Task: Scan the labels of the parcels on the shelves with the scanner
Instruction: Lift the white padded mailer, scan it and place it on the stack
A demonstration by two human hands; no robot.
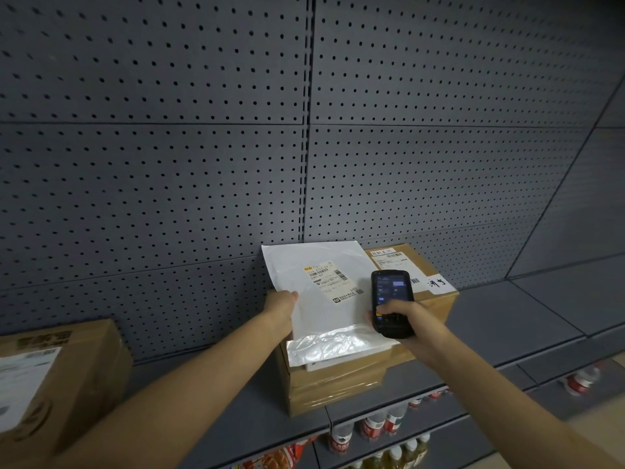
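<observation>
Your left hand (282,301) pinches the near left edge of a white poly mailer (324,299), thumb on top and fingers underneath, holding it tilted up so its printed face looks toward you. The shipping label (329,279) sits on the mailer just right of and beyond that pinch, barcode showing. Your right hand (402,316) is wrapped around the lower half of a black handheld scanner (390,301), thumb lying across its keypad, lit screen facing you; the scanner stands just right of the label, over the mailer's right edge. Under the mailer, below your left grip, a taped cardboard box (333,387) rests on the grey shelf (507,319). Beyond the scanner is a second cardboard box (436,299) with its own white label (392,258) and a white slip bearing handwritten characters (438,283). Well left of your left arm stands another brown parcel (57,377) with a label on its face. Below your wrists, red-labelled bottles (382,423) line the lower shelf. Grey pegboard (169,164) backs everything.
</observation>
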